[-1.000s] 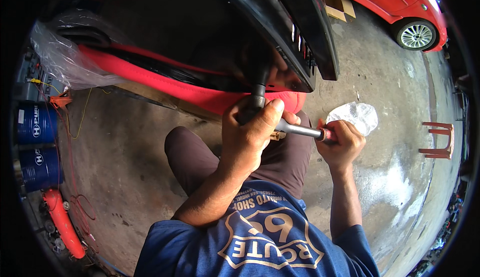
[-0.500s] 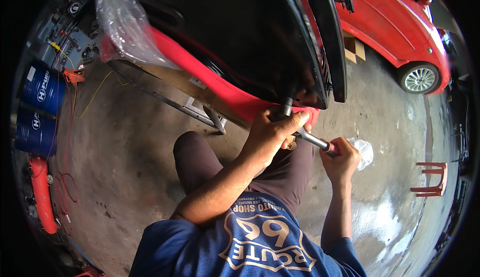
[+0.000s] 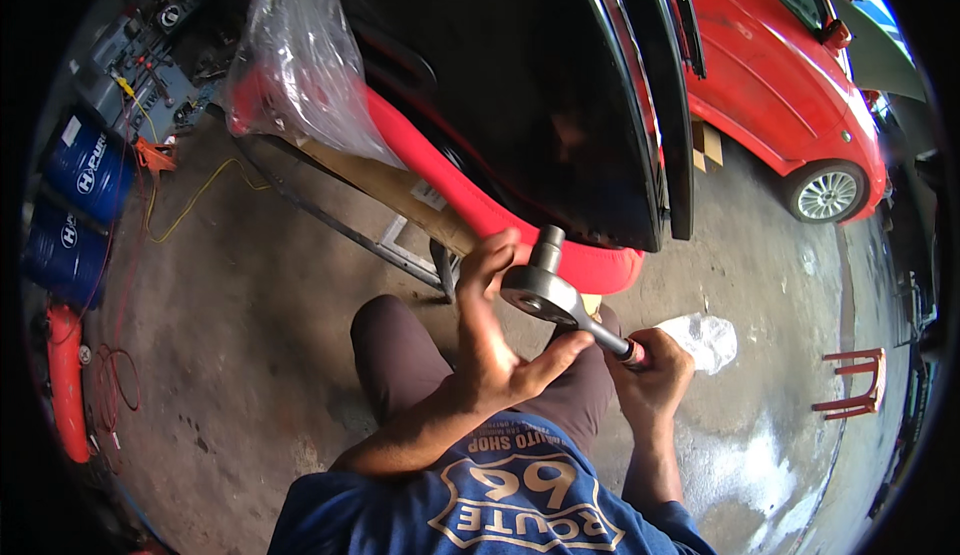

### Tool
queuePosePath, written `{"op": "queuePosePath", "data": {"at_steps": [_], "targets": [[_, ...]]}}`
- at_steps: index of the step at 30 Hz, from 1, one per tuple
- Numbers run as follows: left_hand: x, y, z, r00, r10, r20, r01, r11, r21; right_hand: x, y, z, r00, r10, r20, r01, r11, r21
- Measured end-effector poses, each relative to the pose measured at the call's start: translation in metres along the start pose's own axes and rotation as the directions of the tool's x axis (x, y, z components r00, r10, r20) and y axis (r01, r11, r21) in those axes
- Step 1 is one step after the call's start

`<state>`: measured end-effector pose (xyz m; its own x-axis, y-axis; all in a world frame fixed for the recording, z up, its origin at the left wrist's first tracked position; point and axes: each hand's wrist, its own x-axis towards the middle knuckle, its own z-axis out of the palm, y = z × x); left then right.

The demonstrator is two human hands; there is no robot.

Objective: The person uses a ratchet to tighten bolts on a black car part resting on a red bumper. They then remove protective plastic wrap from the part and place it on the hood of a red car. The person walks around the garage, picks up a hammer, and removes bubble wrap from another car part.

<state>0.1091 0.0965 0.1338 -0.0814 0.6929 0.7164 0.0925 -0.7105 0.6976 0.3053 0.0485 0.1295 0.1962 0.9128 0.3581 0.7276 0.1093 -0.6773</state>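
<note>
My right hand (image 3: 652,375) grips the red-banded handle of a ratchet wrench (image 3: 585,317), which is held out in front of my body. A metal socket (image 3: 547,247) points up from the ratchet's round head. Just left of that head, my left hand (image 3: 490,340) is open, thumb and fingers spread around it without closing. Right beyond the socket lies the edge of a car seat (image 3: 450,175) with red upholstery and a black panel (image 3: 510,95). The socket stands apart from the panel.
Clear plastic wrap (image 3: 305,65) covers the seat's left part, over cardboard (image 3: 390,190) on a metal stand (image 3: 400,245). A red car (image 3: 780,65) stands at the far right. Blue drums (image 3: 85,170), a red cylinder (image 3: 68,385) and hoses lie left. A red stool (image 3: 850,383) is at right.
The ratchet has come away from the black panel and toward my body, its socket now showing. My left hand has let go of the ratchet head and opened.
</note>
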Motion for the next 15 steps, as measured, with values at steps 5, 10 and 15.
{"op": "queuePosePath", "data": {"at_steps": [5, 10, 15], "targets": [[0.02, 0.022, -0.043, 0.97, 0.227, 0.084, -0.23, 0.754, 0.615, 0.049, -0.047, -0.03, 0.964, -0.232, 0.133, 0.253, 0.953, -0.169], [0.041, 0.04, -0.059, 0.856, 0.031, 0.516, -0.384, 0.707, 0.595, 0.09, -0.113, -0.038, 0.755, -0.57, 0.323, 0.654, 0.692, -0.307], [0.065, 0.037, -0.077, 0.941, -0.118, 0.317, -0.044, 0.886, 0.461, 0.12, -0.158, -0.051, 0.495, -0.821, 0.285, 0.868, 0.455, -0.198]]}}
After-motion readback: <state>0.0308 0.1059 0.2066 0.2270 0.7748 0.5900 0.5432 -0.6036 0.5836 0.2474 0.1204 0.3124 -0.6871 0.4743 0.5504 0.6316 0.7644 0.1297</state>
